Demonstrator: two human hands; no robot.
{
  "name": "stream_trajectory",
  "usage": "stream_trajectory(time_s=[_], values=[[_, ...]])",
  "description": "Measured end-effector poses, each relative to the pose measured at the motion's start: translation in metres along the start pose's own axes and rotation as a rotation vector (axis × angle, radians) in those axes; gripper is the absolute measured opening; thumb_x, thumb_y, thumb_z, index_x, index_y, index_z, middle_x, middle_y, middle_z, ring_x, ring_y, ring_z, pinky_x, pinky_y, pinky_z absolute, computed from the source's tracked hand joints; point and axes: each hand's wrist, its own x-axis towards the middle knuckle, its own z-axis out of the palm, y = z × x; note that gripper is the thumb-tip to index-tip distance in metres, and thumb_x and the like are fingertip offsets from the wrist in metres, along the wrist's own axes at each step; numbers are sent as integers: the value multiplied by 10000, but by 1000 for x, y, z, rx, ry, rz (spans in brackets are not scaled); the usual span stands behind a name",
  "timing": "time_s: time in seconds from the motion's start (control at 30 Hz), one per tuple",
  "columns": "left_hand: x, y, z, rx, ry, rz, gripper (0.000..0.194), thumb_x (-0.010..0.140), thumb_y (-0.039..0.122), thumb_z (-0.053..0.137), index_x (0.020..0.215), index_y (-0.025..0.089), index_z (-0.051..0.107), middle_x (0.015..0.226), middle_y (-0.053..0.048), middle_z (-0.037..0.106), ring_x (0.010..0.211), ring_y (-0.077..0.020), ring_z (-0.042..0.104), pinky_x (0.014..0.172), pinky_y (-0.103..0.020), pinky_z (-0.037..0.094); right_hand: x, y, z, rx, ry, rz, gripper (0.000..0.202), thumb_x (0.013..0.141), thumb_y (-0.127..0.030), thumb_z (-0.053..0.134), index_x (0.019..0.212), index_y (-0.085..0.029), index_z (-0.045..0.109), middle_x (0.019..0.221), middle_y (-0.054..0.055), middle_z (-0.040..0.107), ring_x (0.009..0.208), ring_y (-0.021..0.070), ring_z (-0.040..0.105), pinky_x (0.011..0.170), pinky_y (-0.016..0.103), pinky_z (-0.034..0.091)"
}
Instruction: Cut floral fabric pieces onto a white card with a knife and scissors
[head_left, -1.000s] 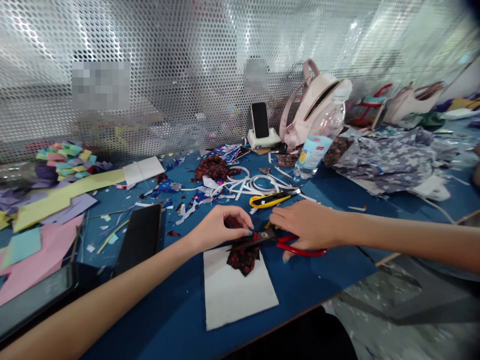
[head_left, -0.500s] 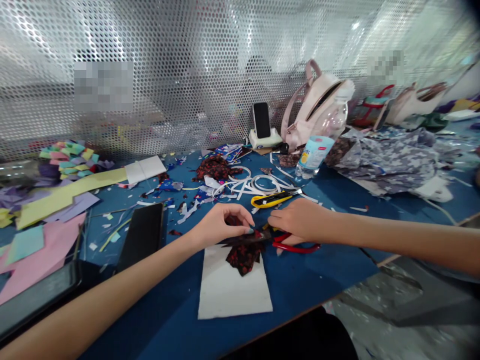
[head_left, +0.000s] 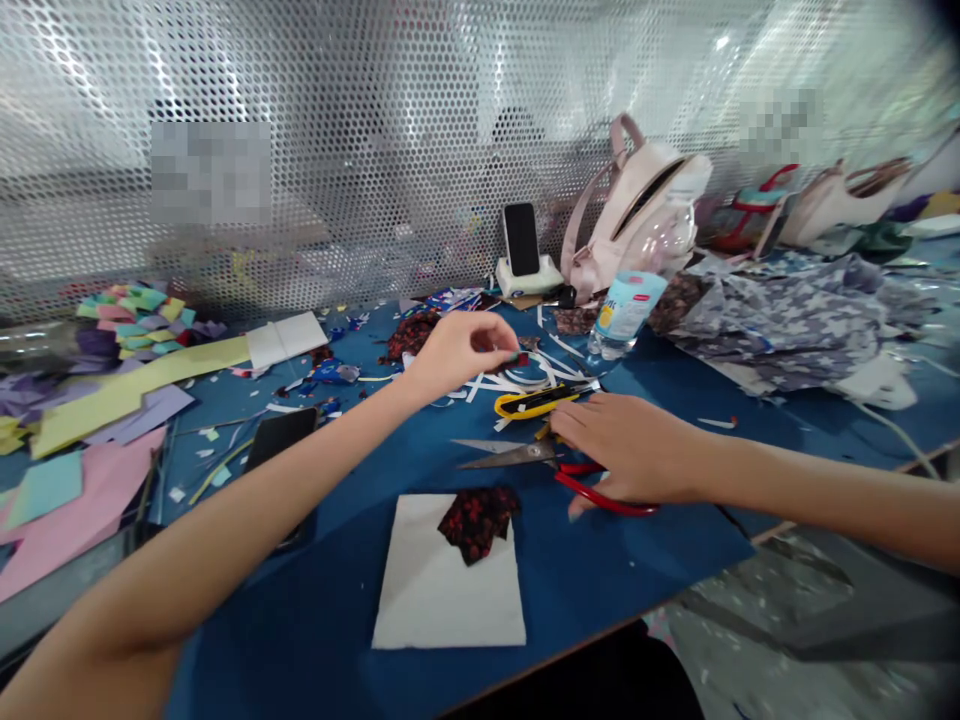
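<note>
My right hand (head_left: 637, 450) grips the red-handled scissors (head_left: 517, 455), whose blades are spread and point left above the blue table. In a pinch, my left hand (head_left: 469, 350) holds a small dark red fabric scrap (head_left: 520, 360) over the white strips (head_left: 480, 385). A larger black-and-red patterned fabric piece (head_left: 478, 522) lies on the upper part of a white card (head_left: 450, 595) near the table's front edge. Just beyond the scissors lies a yellow utility knife (head_left: 534, 402).
A black phone (head_left: 285, 435) and coloured paper sheets (head_left: 90, 480) lie on the left. Toward the back stand a phone on a white stand (head_left: 523, 250), a plastic bottle (head_left: 630, 300) and a pale backpack (head_left: 634, 200). Grey camouflage fabric (head_left: 802, 320) is heaped at right.
My left hand has moved up and away from the card with a small scrap. The scissors have opened and come clear of the larger fabric piece, which now lies on the card.
</note>
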Motion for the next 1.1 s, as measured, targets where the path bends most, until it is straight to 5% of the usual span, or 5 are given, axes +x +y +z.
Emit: stream_trajectory(time_s=[0.17, 0.3, 0.67, 0.87, 1.1], values=[[71, -29, 23, 206, -32, -2, 275, 963, 339, 612, 1156, 142, 613, 1130, -75, 645, 960, -198, 655, 833, -398, 568, -18, 11, 0, -38, 50, 22, 740, 761, -849, 493, 959, -145, 607, 945, 118, 670, 757, 285, 623, 687, 372, 410], [83, -29, 28, 339, -85, 29, 295, 960, 338, 614, 1185, 149, 606, 1191, -86, 629, 1034, -221, 639, 889, -436, 550, -35, 18, 1, 11, 62, 73, 681, 806, -819, 474, 936, -165, 611, 906, 98, 663, 707, 262, 589, 652, 352, 371], [-59, 26, -50, 494, -435, -212, 151, 891, 282, 575, 890, 199, 700, 885, -22, 696, 795, -176, 637, 721, -277, 448, -38, 11, 7, 232, 104, 152, 414, 932, -614, 488, 888, -205, 537, 824, 44, 616, 710, 231, 567, 627, 306, 320], [-123, 33, -35, 447, -550, -384, 517, 710, 414, 765, 1154, 204, 602, 1160, -74, 617, 1037, -273, 589, 848, -329, 442, -25, 6, 8, 221, 103, 162, 453, 920, -648, 491, 925, -197, 534, 871, 47, 624, 729, 242, 579, 642, 314, 337], [-136, 39, -30, 294, -605, -507, 317, 708, 356, 722, 975, 210, 631, 958, -22, 612, 882, -227, 576, 731, -276, 411, -26, 3, 7, 269, 73, 194, 451, 896, -647, 534, 941, -199, 552, 903, 57, 635, 760, 255, 589, 658, 335, 357]])
